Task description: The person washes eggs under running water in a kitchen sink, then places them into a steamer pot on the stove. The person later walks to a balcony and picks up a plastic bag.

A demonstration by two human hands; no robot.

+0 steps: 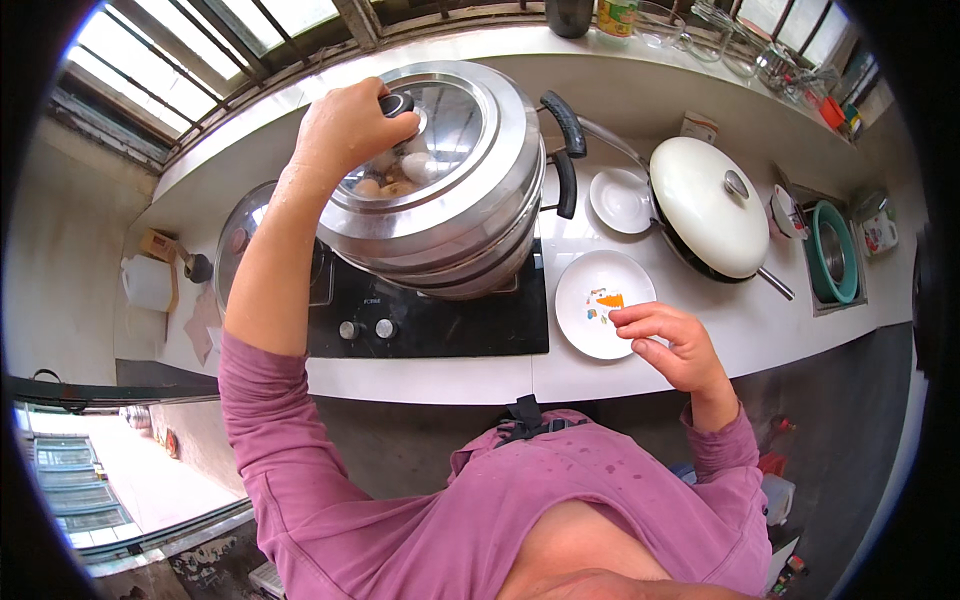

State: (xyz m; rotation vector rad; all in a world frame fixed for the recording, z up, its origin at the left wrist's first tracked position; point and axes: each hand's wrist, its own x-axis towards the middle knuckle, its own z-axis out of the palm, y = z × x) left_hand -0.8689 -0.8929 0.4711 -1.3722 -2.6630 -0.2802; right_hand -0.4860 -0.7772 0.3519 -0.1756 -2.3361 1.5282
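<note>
My left hand (352, 124) grips the black knob (397, 105) on the lid (491, 154) of a large metal steamer pot (480, 262), which stands on a black gas cooktop (450, 330). Through the lid's glass, rounded pale and brownish food (420, 166) shows inside. My right hand (671, 341) is empty with its fingers apart, over or beside the right edge of a white plate (581, 330) with a colourful printed pattern; whether a fingertip touches it I cannot tell. A smaller white plate (619, 201) lies behind that one.
A wok with a cream lid (701, 210) stands right of the plates, its metal handle (776, 283) pointing toward the front edge. Farther right, a green basin (844, 255) sits in the sink. At left are a glass lid (232, 232) and a white plastic jug (146, 283). Glassware (739, 49) lines the windowsill.
</note>
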